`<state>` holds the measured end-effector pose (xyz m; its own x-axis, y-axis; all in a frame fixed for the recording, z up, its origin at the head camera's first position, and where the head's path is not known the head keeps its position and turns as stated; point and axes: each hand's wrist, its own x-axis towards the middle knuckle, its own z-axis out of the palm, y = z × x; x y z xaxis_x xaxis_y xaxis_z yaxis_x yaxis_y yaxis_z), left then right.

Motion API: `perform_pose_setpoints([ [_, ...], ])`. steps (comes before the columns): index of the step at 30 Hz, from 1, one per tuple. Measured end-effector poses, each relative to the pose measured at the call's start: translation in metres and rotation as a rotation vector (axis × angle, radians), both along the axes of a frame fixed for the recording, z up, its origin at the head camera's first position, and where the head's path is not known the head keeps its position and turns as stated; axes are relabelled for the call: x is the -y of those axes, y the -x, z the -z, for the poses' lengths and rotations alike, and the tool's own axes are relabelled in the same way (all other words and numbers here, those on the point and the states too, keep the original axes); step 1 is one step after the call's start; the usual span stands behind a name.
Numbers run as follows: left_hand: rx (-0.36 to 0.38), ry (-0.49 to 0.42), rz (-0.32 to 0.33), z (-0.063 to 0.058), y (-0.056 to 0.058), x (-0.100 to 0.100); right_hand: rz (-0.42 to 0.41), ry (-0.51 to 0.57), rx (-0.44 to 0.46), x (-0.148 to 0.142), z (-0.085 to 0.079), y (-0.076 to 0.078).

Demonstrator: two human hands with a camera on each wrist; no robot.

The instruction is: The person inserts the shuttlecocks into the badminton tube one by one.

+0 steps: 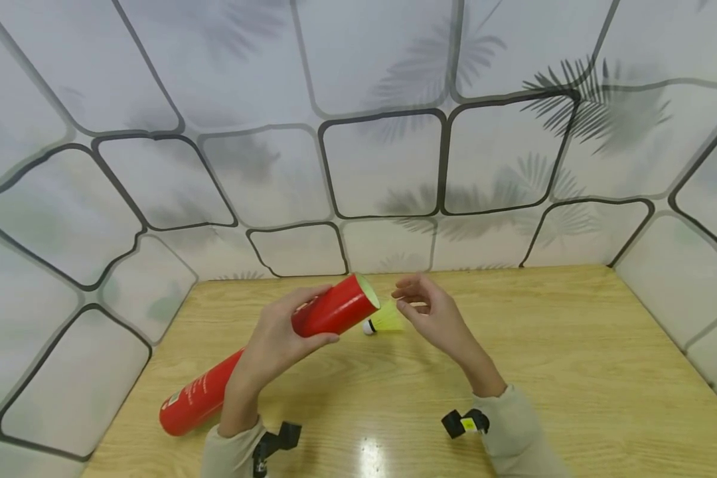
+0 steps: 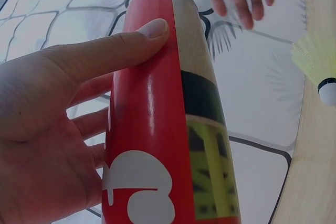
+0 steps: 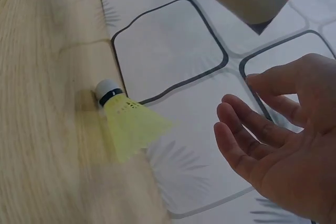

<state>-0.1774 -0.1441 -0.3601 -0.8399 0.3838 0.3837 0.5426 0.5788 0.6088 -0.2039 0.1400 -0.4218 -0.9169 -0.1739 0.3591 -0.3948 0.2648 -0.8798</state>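
My left hand [image 1: 281, 332] grips a long red shuttlecock tube [image 1: 334, 307], which slants up to the right across the forearm. Its raised end is uncapped and shows a pale green inside. In the left wrist view the thumb [image 2: 152, 30] presses on the tube's red side, beside a tan, black and yellow-green strip. A yellow shuttlecock [image 1: 387, 317] with a white, black-banded head lies on its side on the table. Close to it, in the air, my right hand [image 1: 433, 315] has loosely bent fingers [image 3: 239, 156] and holds nothing; the right wrist view shows it apart from the shuttlecock [image 3: 128, 121].
A light wooden table [image 1: 573, 358] spreads under both hands. Pale cloth [image 1: 388, 166] with dark rounded outlines and leaf prints rises along its back and sides. Black wrist cameras [image 1: 466, 423] sit by both sleeves.
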Motion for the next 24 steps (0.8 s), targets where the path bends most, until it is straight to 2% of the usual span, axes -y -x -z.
perform_pose_setpoints([
  [13, 0.014, 0.001, -0.014, -0.002, 0.0, 0.003, -0.018, -0.115, 0.096, 0.008, 0.044, 0.011],
  [24, -0.004, -0.006, -0.016, -0.002, -0.001, 0.005, 0.033, -0.164, 0.142, 0.02, 0.056, 0.013],
])
